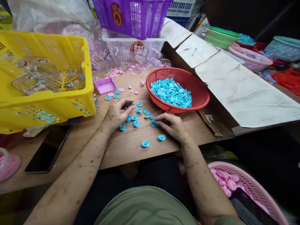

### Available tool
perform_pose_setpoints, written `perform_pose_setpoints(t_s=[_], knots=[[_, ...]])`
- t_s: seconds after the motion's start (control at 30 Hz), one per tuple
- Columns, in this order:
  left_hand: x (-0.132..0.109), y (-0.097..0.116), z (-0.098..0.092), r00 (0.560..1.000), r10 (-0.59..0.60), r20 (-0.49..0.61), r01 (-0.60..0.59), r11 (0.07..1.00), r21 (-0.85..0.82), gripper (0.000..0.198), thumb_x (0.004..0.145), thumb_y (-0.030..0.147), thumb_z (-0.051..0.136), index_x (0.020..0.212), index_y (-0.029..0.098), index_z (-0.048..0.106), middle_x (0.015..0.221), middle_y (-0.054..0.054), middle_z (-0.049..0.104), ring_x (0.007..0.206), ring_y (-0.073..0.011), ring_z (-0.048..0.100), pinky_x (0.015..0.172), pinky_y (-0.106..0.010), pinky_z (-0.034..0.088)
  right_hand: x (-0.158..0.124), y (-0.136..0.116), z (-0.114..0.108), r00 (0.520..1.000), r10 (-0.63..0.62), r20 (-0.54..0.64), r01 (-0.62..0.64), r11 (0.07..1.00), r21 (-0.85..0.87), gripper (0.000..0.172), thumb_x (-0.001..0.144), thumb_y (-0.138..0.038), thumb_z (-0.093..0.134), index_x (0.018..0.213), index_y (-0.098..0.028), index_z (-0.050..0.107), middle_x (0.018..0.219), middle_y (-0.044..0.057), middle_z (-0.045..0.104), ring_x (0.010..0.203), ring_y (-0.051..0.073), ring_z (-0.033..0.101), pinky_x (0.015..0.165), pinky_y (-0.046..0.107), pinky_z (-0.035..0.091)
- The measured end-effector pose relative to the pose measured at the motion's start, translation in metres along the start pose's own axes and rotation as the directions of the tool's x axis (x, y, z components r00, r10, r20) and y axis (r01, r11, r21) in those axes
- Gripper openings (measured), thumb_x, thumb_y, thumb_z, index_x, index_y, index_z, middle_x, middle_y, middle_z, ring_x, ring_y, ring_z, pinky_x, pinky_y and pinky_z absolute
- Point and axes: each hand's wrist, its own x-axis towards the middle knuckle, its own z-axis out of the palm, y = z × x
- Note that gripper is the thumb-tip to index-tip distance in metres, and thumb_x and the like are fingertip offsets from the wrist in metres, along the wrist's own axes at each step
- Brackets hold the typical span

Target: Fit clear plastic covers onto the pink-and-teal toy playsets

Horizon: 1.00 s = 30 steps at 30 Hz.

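Several small blue plastic pieces (pixel 134 118) lie scattered on the wooden table (pixel 131 147) between my hands. My left hand (pixel 117 114) rests on the table with its fingertips bent over one blue piece near the group's top. My right hand (pixel 172 125) lies to the right, thumb and forefinger pinching a blue piece (pixel 154 123) at the table surface. Two more blue pieces (pixel 145 144) lie nearer to me. A red round basket (pixel 201 90) full of blue pieces (pixel 172 92) stands just beyond my right hand.
A yellow crate (pixel 47 103) with clear plastic shells stands at left, a black phone (pixel 47 150) in front of it. A small purple tray (pixel 105 85) and pink pieces (pixel 117 72) lie further back. White and purple crates (pixel 133 18) stand behind. A pink basket (pixel 255 187) sits at lower right.
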Motion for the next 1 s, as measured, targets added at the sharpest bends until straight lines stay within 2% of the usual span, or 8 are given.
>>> perform_pose_setpoints(t_s=[0.1, 0.2, 0.33, 0.47, 0.57, 0.67, 0.83, 1.0], knots=[[0.002, -0.002, -0.005, 0.997, 0.062, 0.044, -0.066, 0.994, 0.092, 0.027, 0.105, 0.035, 0.073, 0.124, 0.02, 0.085, 0.116, -0.009, 0.087, 0.102, -0.0245, 0.082, 0.096, -0.038, 0.068, 0.001, 0.003, 0.001, 0.996, -0.084, 0.031, 0.085, 0.995, -0.059, 0.025, 0.111, -0.026, 0.081, 0.135, -0.031, 0.088, 0.125, 0.005, 0.089, 0.113, 0.026, 0.085, 0.103, 0.041, 0.071], [0.016, -0.005, -0.016, 0.993, 0.099, 0.067, -0.11, 0.976, 0.19, 0.027, 0.106, 0.028, 0.071, 0.126, 0.019, 0.085, 0.117, -0.009, 0.087, 0.099, -0.0234, 0.082, 0.094, -0.037, 0.067, 0.004, 0.005, 0.002, 0.987, -0.159, 0.014, 0.159, 0.986, -0.056, 0.023, 0.113, -0.021, 0.078, 0.13, -0.03, 0.09, 0.121, 0.004, 0.09, 0.111, 0.025, 0.085, 0.101, 0.039, 0.071], [0.052, -0.017, -0.028, 0.969, 0.136, 0.206, -0.203, 0.912, 0.355, 0.026, 0.102, 0.02, 0.072, 0.122, 0.022, 0.089, 0.115, -0.008, 0.088, 0.104, -0.0256, 0.082, 0.099, -0.038, 0.065, 0.005, 0.003, 0.002, 0.986, -0.164, -0.014, 0.162, 0.982, -0.099, 0.027, 0.111, -0.021, 0.08, 0.135, -0.03, 0.089, 0.122, 0.005, 0.09, 0.108, 0.024, 0.086, 0.101, 0.038, 0.071], [0.078, -0.032, -0.023, 0.924, 0.179, 0.337, -0.303, 0.881, 0.363, 0.027, 0.099, 0.014, 0.072, 0.115, 0.025, 0.091, 0.119, -0.009, 0.089, 0.113, -0.027, 0.082, 0.108, -0.041, 0.063, 0.005, 0.001, 0.001, 0.993, -0.122, -0.01, 0.12, 0.988, -0.092, 0.023, 0.112, -0.027, 0.079, 0.131, -0.031, 0.091, 0.118, 0.005, 0.09, 0.105, 0.026, 0.086, 0.099, 0.041, 0.073], [0.08, -0.042, -0.015, 0.921, 0.172, 0.351, -0.296, 0.892, 0.341, 0.031, 0.098, 0.013, 0.072, 0.117, 0.028, 0.091, 0.117, -0.005, 0.09, 0.112, -0.0254, 0.083, 0.105, -0.039, 0.063, 0.004, 0.0, 0.0, 0.998, -0.067, -0.012, 0.066, 0.994, -0.083, 0.021, 0.112, -0.031, 0.08, 0.128, -0.033, 0.092, 0.12, 0.006, 0.09, 0.108, 0.028, 0.086, 0.102, 0.045, 0.073], [0.076, -0.049, -0.012, 0.916, 0.157, 0.37, -0.283, 0.906, 0.316, 0.032, 0.099, 0.014, 0.072, 0.12, 0.028, 0.091, 0.118, -0.005, 0.09, 0.112, -0.0258, 0.083, 0.106, -0.039, 0.063, 0.004, -0.002, -0.001, 0.999, -0.034, -0.034, 0.031, 0.995, -0.09, 0.025, 0.112, -0.03, 0.078, 0.134, -0.035, 0.09, 0.124, 0.005, 0.089, 0.111, 0.028, 0.086, 0.104, 0.045, 0.073], [0.074, -0.05, -0.011, 0.913, 0.114, 0.392, -0.242, 0.924, 0.295, 0.031, 0.101, 0.014, 0.072, 0.121, 0.026, 0.092, 0.119, -0.008, 0.09, 0.113, -0.0268, 0.083, 0.109, -0.041, 0.062, 0.005, -0.004, -0.001, 0.996, -0.06, -0.061, 0.053, 0.994, -0.099, 0.033, 0.11, -0.023, 0.079, 0.138, -0.037, 0.089, 0.126, 0.003, 0.089, 0.112, 0.027, 0.087, 0.103, 0.043, 0.073], [0.073, -0.052, -0.011, 0.919, 0.089, 0.383, -0.196, 0.948, 0.25, 0.026, 0.097, 0.014, 0.076, 0.115, 0.024, 0.093, 0.117, -0.008, 0.09, 0.108, -0.0274, 0.084, 0.109, -0.043, 0.063, 0.004, -0.005, -0.001, 0.994, -0.051, -0.092, 0.043, 0.996, -0.08, 0.027, 0.112, -0.026, 0.078, 0.133, -0.037, 0.091, 0.125, 0.002, 0.09, 0.111, 0.028, 0.088, 0.103, 0.045, 0.075]])
